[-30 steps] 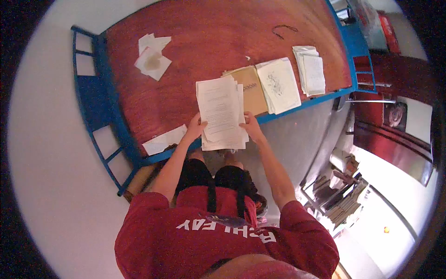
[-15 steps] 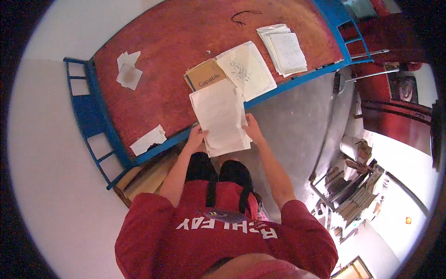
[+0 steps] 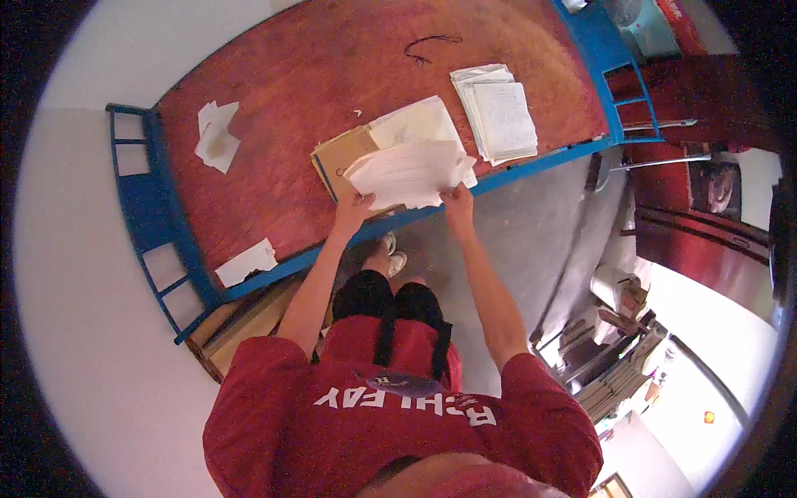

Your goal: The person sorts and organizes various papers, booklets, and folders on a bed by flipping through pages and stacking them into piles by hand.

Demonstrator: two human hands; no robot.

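Observation:
A stack of white papers (image 3: 407,173) is held up between my two hands, tilted over the near edge of the bed-like red platform. My left hand (image 3: 355,207) grips its lower left corner, fingers closed on the sheets. At the lower right corner, my right hand (image 3: 457,202) is closed on the same stack. Just behind the papers lies a brown cardboard folder (image 3: 339,158), its printed word mostly covered now. An open cream sheet or booklet (image 3: 419,120) lies beside it, partly hidden by the held stack.
Another paper pile (image 3: 502,120) lies to the right on the red surface (image 3: 282,100). Loose white scraps (image 3: 217,141) are at left, a torn sheet (image 3: 246,262) near the front edge, and a dark cord (image 3: 427,46) at the back. A blue metal frame (image 3: 158,207) borders the platform.
Both hands have moved forward and up with the paper stack, which turned from upright to wider and more tilted. It now covers the folder's lettering. The camera view shifted slightly.

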